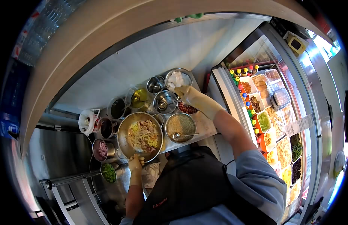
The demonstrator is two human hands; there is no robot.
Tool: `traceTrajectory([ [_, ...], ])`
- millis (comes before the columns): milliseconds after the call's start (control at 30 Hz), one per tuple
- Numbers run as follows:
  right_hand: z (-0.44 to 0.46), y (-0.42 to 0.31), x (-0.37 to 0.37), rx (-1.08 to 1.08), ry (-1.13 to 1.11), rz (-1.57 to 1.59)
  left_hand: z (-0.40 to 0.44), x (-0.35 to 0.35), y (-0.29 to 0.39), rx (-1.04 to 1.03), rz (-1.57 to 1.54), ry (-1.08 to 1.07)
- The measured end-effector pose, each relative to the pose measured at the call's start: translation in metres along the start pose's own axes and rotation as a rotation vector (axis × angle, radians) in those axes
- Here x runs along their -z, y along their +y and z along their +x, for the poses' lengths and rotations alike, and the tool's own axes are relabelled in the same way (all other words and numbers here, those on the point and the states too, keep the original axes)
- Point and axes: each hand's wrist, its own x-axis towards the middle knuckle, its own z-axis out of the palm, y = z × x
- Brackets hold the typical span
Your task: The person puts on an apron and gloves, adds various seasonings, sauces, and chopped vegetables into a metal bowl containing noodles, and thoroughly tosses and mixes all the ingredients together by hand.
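My left hand [135,164], in a pale glove, has its fingers curled at the near rim of a large metal bowl [121,140]. In that bowl lies a mix of shredded yellow-green pieces and pinkish meat-like chunks [144,135]. My right hand [189,96], also gloved, reaches to the far side, at the near edge of a steel bowl of white chunks [177,79]. Its fingertips are small and partly hidden, so its hold is unclear. Just left of it stands a metal pot with a ladle [163,104]; below it are red nuts or beans [187,108].
A bowl of grainy seasoning [176,122] holds a spoon [177,135]. Yellow oil [138,98], a dark container [117,108], sliced onion [102,149] and chopped greens [109,172] surround the large bowl. A display case [262,97] with several food trays stands at right.
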Motion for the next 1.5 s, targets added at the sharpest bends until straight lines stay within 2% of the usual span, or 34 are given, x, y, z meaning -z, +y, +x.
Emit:
traceTrajectory([
  [33,-0.003,-0.009,0.006,-0.003,-0.127,-0.074,0.0,0.0,0.0,-0.005,0.013,0.0],
  [67,-0.007,-0.014,0.009,0.002,-0.129,-0.075,-0.001,0.0,0.001,-0.01,0.026,0.001],
  [133,-0.014,-0.018,0.012,-0.175,0.051,0.19,-0.002,0.0,0.001,-0.01,0.033,0.008],
  [200,-0.014,-0.017,0.018,-0.1,0.109,0.211,-0.003,-0.001,0.003,-0.01,0.04,0.014],
  [267,-0.014,-0.012,0.01,-0.275,0.19,0.355,-0.006,-0.001,0.004,-0.002,0.034,0.004],
  [400,-0.015,-0.003,-0.007,-0.303,0.272,0.475,-0.002,-0.002,0.007,0.021,-0.003,-0.006],
  [500,-0.005,0.021,-0.017,-0.432,0.376,0.799,0.0,0.001,0.004,0.026,-0.009,0.005],
  [600,0.003,0.024,-0.011,-0.488,0.46,0.965,-0.008,-0.002,0.016,0.03,-0.061,-0.008],
  [633,0.003,0.018,-0.004,-0.53,0.502,0.87,-0.009,-0.002,0.017,0.041,-0.071,-0.011],
  [767,0.007,0.025,0.004,-0.454,0.577,1.031,-0.009,-0.001,0.019,0.04,-0.045,-0.005],
  [867,0.006,0.028,0.015,-0.45,0.615,1.034,-0.007,0.002,0.017,0.011,-0.019,-0.03],
  [900,0.004,0.026,0.019,-0.39,0.605,1.159,-0.004,0.002,0.016,0.015,-0.032,-0.029],
  [1000,-0.003,-0.002,0.042,-0.377,0.637,1.027,0.006,0.009,0.011,0.038,-0.056,-0.089],
  [1067,-0.011,-0.041,0.055,-0.455,0.64,0.954,0.003,0.01,0.013,0.01,-0.185,-0.17],
  [1100,-0.016,-0.044,0.055,-0.419,0.56,1.008,0.009,0.017,0.005,-0.03,-0.223,-0.259],
  [1133,-0.028,-0.072,0.05,-0.349,0.578,1.006,0.019,0.023,-0.004,-0.001,-0.189,-0.25],
  [1200,-0.039,-0.102,0.03,-0.381,0.472,0.961,0.029,0.026,0.0,0.146,-0.145,-0.257],
  [1233,-0.051,-0.138,0.016,-0.376,0.439,0.987,0.033,0.029,0.0,0.157,-0.163,-0.296],
  [1333,-0.077,-0.178,-0.076,-0.368,0.356,0.937,0.036,0.039,0.0,0.195,-0.223,-0.38],
  [1367,-0.088,-0.182,-0.109,-0.279,0.277,0.733,0.037,0.042,0.002,0.215,-0.243,-0.446],
  [1400,-0.098,-0.206,-0.132,-0.346,0.174,0.681,0.04,0.046,0.0,0.219,-0.262,-0.436],
  [1467,-0.105,-0.185,-0.179,0.029,-0.089,0.19,0.046,0.049,-0.005,0.223,-0.292,-0.525],
  [1500,-0.109,-0.173,-0.203,0.241,-0.146,-0.01,0.041,0.054,0.0,0.228,-0.325,-0.542],
])
